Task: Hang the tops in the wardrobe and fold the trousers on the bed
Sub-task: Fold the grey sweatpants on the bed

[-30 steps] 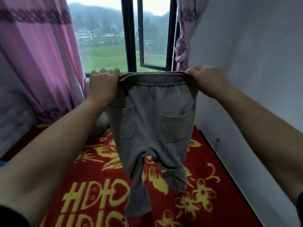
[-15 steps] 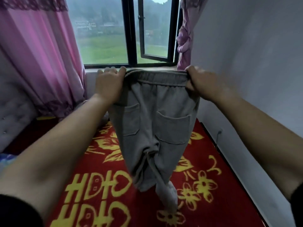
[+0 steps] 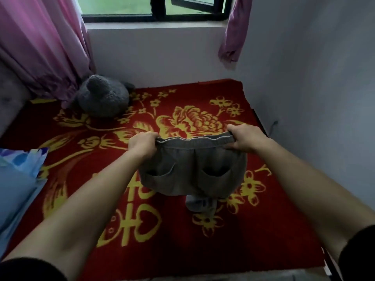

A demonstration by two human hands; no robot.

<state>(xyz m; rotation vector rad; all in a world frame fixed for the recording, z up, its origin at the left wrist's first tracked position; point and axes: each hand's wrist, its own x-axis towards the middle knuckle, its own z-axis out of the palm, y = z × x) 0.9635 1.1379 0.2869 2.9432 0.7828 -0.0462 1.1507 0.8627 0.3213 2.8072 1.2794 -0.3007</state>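
Grey trousers (image 3: 192, 171) with two back pockets hang low over the bed, their legs bunched on the red and yellow blanket (image 3: 162, 230). My left hand (image 3: 142, 144) grips the left end of the elastic waistband. My right hand (image 3: 246, 138) grips the right end, and the waistband is stretched between them. The lower legs are mostly hidden under the seat of the trousers; a crumpled bit shows below.
A grey plush toy (image 3: 103, 96) lies at the far left of the bed under the pink curtain (image 3: 40, 47). A blue pillow (image 3: 18, 179) sits at the left edge. White wall (image 3: 314, 98) borders the bed on the right, the window sill (image 3: 156, 25) at the far end.
Both hands have brought the trousers down from window height to the bed; the legs now rest bunched on the blanket. The view has tilted downward.
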